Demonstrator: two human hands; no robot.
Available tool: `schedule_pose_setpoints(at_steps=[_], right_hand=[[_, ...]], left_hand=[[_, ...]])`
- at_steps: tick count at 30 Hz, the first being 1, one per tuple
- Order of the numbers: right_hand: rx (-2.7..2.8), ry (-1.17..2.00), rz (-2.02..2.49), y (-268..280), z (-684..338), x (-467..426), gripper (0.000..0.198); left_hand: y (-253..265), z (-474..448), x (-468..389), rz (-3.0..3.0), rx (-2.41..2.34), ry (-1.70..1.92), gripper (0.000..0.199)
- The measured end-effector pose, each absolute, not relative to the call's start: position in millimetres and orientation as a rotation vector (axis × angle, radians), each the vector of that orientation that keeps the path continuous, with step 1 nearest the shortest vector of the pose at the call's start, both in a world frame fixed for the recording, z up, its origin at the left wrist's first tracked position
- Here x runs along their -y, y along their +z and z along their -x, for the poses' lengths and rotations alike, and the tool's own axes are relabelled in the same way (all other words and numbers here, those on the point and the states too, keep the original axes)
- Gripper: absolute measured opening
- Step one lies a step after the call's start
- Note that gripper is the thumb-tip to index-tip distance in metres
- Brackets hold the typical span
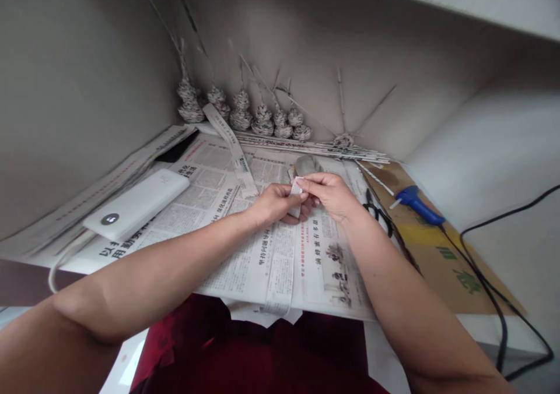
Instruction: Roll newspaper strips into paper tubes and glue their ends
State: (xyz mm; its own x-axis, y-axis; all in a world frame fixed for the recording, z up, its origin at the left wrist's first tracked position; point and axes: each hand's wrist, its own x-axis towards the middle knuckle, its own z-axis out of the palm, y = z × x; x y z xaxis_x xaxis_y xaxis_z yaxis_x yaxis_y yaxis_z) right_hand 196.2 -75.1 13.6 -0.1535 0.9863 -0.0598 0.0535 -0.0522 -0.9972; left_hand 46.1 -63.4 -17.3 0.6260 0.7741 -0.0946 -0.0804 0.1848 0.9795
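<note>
In the middle of the head view, my left hand point(275, 203) and my right hand point(328, 194) meet over the table. The fingers of both are closed on the end of a newspaper strip point(280, 277). From there the strip runs down toward me, past the table's front edge. A small pale fold of paper shows between my fingertips; its exact shape is partly hidden. Just beyond my hands sits a rounded grey object point(307, 165), of a kind I cannot make out. Another cut newspaper strip point(231, 149) lies slantwise to the left.
Woven paper gourd shapes point(240, 111) line the back wall, behind thin rolled paper sticks point(315, 147). A white power bank point(140, 201) with a cable lies left. Right are black-handled scissors point(380, 213) and a blue glue gun point(417, 204) on cardboard point(437, 266). Newspaper sheets point(196, 190) cover the table.
</note>
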Motion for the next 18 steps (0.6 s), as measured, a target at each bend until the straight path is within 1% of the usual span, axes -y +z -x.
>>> schedule_pose_setpoints(at_steps=[6, 14, 16, 18], right_hand=[[1.195, 1.351, 1.242, 14.1, -192.3, 75.1, 0.029], [1.152, 1.397, 1.253, 13.2, -187.4, 77.2, 0.036], [1.134, 1.386, 1.262, 13.8, -186.1, 78.0, 0.039], [1.137, 1.383, 1.260, 15.5, -186.9, 78.6, 0.038]], left_hand=[[-17.6, -48.7, 65.5, -1.213, -0.654, 0.698, 0.024], [-20.4, -47.7, 66.1, -1.443, -0.692, 0.696, 0.033], [-20.8, -48.2, 66.2, -1.413, -0.686, 0.687, 0.032], [-19.5, -48.7, 66.7, -1.358, -0.687, 0.666, 0.030]])
